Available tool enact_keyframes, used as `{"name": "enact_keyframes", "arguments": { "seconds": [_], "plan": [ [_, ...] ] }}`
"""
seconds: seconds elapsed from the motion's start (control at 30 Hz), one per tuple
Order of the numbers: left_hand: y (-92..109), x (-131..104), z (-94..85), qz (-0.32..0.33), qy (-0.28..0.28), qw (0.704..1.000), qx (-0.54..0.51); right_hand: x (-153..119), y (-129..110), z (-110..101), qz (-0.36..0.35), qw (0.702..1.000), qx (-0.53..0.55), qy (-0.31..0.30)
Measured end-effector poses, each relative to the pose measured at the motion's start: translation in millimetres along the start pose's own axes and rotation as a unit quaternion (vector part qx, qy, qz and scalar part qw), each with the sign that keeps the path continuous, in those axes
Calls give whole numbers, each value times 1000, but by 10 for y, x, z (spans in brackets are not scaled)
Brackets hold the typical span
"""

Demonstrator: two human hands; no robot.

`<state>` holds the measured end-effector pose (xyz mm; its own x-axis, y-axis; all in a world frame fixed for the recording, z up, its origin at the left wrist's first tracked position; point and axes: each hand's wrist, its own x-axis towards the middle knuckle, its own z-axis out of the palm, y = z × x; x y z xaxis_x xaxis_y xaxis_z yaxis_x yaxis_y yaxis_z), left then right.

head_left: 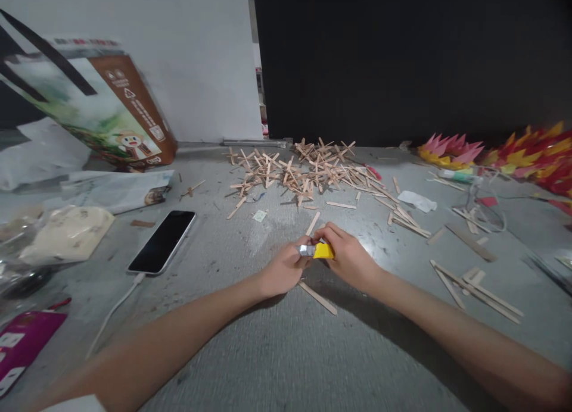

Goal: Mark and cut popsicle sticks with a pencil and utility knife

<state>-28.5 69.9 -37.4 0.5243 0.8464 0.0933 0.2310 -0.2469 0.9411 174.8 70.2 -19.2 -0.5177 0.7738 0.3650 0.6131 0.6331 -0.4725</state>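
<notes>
My hands meet over the middle of the grey table. Fingers closed, my right hand (351, 260) grips a small yellow-and-silver object (324, 251); its exact kind is unclear. The silver end points left, toward my left hand (283, 270). That hand is closed too, its thumb beside the silver part. One flat wooden craft stick (313, 223) shows just beyond my fingers, and another wooden stick (318, 297) slants out below them. My fingers hide where these sticks lead and whether they are joined.
A pile of crossed wooden sticks (290, 174) spreads at the back, with loose sticks (476, 290) at right. To the left lie a plugged-in phone (163, 242), a printed bag (111, 111) and plastic packets (67, 233). Pink and yellow paper petals (451, 153) stand at back right.
</notes>
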Motion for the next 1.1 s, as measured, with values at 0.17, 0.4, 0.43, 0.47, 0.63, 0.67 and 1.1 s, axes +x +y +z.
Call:
{"name": "enact_keyframes", "arguments": {
  "seconds": [0.17,0.4,0.43,0.47,0.63,0.67,1.1],
  "plan": [
    [-57,17,8,22,-3,999,-45,-17,-37,52,-1,999,-50,-1],
    [-14,6,17,0,18,998,-65,5,-94,13,-13,996,-87,3],
    [7,1,20,-5,20,997,-69,5,-98,13,-13,996,-85,5],
    [28,-4,23,-10,22,997,-75,4,-99,18,-10,997,-81,7],
    [61,-3,25,-13,21,992,-126,-27,-114,74,20,996,-81,22],
    [52,3,25,-16,31,990,-133,-33,-123,83,22,996,-79,29],
    [169,-36,33,-42,52,995,-73,-88,-71,84,4,981,45,187]
  ]
}}
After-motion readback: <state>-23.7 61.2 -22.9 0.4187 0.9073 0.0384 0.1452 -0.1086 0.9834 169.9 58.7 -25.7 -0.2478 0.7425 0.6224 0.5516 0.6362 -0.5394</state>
